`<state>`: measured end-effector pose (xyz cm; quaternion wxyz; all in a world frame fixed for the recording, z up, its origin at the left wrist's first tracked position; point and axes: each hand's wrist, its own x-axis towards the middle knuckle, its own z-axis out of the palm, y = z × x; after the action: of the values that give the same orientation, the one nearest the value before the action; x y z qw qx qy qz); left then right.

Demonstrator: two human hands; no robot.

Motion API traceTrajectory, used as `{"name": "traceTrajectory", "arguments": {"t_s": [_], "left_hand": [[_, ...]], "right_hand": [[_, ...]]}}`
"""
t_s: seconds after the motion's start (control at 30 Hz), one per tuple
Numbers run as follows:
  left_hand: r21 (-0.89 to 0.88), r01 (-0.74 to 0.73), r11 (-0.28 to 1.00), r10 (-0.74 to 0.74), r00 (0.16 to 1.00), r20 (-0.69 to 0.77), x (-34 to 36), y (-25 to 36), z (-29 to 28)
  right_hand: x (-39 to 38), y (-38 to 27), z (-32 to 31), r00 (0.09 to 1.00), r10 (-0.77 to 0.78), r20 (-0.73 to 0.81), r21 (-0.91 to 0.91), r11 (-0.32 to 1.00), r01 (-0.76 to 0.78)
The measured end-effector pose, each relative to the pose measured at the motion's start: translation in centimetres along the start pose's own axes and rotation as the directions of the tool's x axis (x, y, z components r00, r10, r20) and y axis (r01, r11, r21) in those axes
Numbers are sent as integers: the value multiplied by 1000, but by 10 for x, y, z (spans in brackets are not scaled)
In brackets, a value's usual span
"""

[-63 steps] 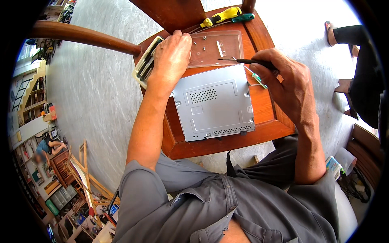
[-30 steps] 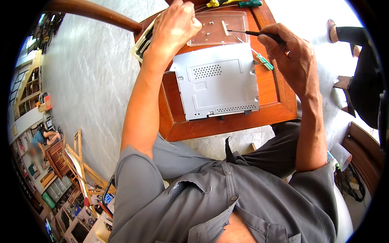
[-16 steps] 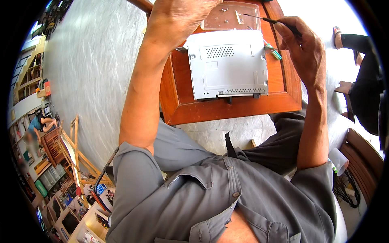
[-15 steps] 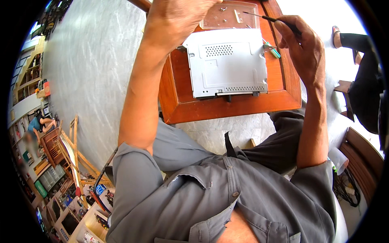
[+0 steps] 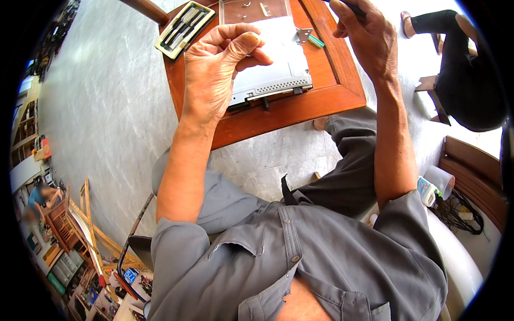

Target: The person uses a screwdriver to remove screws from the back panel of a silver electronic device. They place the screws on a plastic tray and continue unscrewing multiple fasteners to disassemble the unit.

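My left hand (image 5: 225, 64) is raised over the silver metal case (image 5: 276, 56), thumb and fingers pinched; whatever may be between them is too small to tell. My right hand (image 5: 369, 48) grips a dark screwdriver (image 5: 354, 9) near the top edge, its tip hidden or out of view. The case lies on a wooden chair seat (image 5: 337, 93), with a metal bracket (image 5: 304, 35) at its upper right and a green-handled tool (image 5: 316, 41) beside it. Behind are a clear plastic tray (image 5: 278, 9) with small screws and a cream toolkit box (image 5: 185, 29).
A wooden chair rail (image 5: 144, 10) runs at upper left. A person in dark trousers (image 5: 455, 91) is at the right. Another person (image 5: 43, 195) is among cluttered shelves and wooden frames at lower left. Coiled cables (image 5: 461, 213) lie at lower right.
My left hand has moved down and toward me from the far edge, uncovering the toolkit box. My right hand has risen leftward with the screwdriver. The chair appears higher in view.
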<state>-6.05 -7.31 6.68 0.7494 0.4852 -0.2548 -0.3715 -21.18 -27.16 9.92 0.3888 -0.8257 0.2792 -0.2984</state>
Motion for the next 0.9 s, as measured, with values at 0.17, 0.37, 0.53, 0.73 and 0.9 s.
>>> {"name": "traceTrajectory", "arguments": {"t_s": [0.17,0.37,0.53,0.73,0.9], "left_hand": [[-71,100,992,-97,994,49,9,-21,-7],[-106,87,991,-75,991,109,17,-24,-4],[-89,136,987,-126,986,104,21,-25,-11],[-155,146,977,-134,987,85,9,-29,-15],[-254,155,955,-138,987,85,5,-30,-9]], "right_hand": [[-10,0,-5,999,27,18,-76,997,-26],[-20,-5,-13,998,1,60,29,1000,-3],[-33,-21,-17,988,72,135,42,996,-78],[-43,-19,-13,989,-64,130,121,992,48],[-44,-2,-4,932,-317,174,-5,946,323]]}}
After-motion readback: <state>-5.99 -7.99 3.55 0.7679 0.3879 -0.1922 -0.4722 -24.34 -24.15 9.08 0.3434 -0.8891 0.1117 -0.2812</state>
